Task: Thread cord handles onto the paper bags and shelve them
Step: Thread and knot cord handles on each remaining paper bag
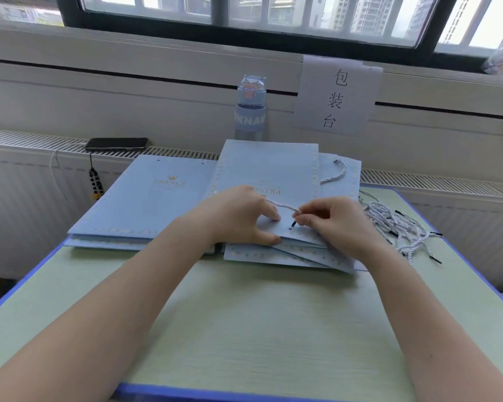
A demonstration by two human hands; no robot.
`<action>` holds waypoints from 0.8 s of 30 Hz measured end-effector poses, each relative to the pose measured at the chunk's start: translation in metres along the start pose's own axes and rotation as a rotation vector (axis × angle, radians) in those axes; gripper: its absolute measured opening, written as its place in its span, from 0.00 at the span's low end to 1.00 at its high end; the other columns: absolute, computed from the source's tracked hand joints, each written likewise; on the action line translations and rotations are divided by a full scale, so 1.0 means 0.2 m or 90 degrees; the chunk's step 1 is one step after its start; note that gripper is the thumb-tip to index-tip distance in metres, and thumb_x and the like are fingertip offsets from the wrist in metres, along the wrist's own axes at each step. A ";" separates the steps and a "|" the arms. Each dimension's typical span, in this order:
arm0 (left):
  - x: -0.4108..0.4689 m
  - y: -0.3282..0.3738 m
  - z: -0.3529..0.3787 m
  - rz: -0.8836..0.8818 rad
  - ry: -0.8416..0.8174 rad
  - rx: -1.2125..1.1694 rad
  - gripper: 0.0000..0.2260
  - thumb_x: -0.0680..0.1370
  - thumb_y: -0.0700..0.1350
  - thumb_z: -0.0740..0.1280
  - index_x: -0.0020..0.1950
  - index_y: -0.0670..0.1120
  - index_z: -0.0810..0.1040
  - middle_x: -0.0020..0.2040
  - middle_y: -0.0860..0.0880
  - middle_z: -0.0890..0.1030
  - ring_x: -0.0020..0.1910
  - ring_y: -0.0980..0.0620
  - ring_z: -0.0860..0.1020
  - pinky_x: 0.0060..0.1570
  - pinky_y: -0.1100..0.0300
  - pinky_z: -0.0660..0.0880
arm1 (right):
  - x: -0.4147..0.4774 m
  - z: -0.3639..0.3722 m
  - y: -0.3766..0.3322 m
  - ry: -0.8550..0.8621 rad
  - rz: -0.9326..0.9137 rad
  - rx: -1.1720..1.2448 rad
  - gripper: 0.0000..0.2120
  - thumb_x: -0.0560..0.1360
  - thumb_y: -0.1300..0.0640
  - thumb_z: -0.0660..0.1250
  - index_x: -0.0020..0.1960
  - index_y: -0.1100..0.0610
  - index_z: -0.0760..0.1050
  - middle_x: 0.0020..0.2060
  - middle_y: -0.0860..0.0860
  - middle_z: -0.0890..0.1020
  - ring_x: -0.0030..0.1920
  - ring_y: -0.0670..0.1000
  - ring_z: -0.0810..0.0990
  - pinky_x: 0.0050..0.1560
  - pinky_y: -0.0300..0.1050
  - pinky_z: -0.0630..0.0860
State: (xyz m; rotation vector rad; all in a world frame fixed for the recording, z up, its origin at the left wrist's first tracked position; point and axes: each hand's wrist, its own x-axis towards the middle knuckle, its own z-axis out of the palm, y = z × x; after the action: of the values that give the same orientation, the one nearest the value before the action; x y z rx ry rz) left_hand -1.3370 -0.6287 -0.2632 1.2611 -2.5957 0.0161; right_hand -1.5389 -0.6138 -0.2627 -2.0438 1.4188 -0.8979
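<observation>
On the green table (pixel 244 314), pinched a cord (pixel 282 206) in the right hand (pixel 337 224), gripped the top bag (pixel 267 169) with the left hand (pixel 238 216) (loose cords (pixel 395 224) waiting, shelving seemingly ahead)

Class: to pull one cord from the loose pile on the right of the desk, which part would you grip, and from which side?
Probably just behind a black tip. Several tips poke free at the near right edge of the cord pile, clear of the tangle, so reach from the near right, pinching with finger and thumb.
</observation>
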 end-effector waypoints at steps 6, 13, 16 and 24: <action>-0.03 -0.03 -0.02 -0.002 0.021 -0.143 0.13 0.70 0.53 0.72 0.52 0.52 0.84 0.50 0.56 0.84 0.56 0.55 0.78 0.57 0.55 0.73 | 0.00 -0.01 -0.01 -0.030 -0.015 -0.012 0.11 0.72 0.60 0.71 0.37 0.45 0.79 0.37 0.45 0.84 0.42 0.45 0.82 0.49 0.36 0.75; -0.03 -0.03 -0.02 0.044 0.057 -0.172 0.08 0.71 0.49 0.73 0.49 0.50 0.85 0.47 0.54 0.85 0.50 0.58 0.80 0.53 0.60 0.74 | 0.01 0.01 0.01 -0.053 -0.041 -0.098 0.06 0.75 0.55 0.69 0.48 0.53 0.84 0.41 0.44 0.80 0.38 0.45 0.74 0.37 0.30 0.67; -0.04 -0.03 -0.01 0.073 0.162 -0.221 0.05 0.73 0.45 0.72 0.46 0.47 0.86 0.44 0.52 0.85 0.44 0.62 0.81 0.47 0.73 0.72 | 0.01 -0.02 0.01 -0.042 -0.025 -0.018 0.08 0.78 0.54 0.65 0.46 0.48 0.83 0.44 0.44 0.80 0.45 0.47 0.78 0.47 0.40 0.70; -0.03 -0.01 0.00 0.091 0.287 -0.183 0.08 0.75 0.44 0.68 0.47 0.43 0.85 0.33 0.58 0.79 0.33 0.73 0.73 0.38 0.81 0.65 | -0.01 -0.05 0.00 0.054 -0.067 0.040 0.11 0.77 0.48 0.64 0.42 0.50 0.81 0.39 0.56 0.82 0.39 0.53 0.76 0.39 0.42 0.67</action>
State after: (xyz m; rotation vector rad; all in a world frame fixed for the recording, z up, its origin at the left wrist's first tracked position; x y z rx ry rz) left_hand -1.3327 -0.6250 -0.2639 0.8527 -2.1966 -0.0392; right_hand -1.5478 -0.6131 -0.2563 -2.0718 1.3188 -1.0718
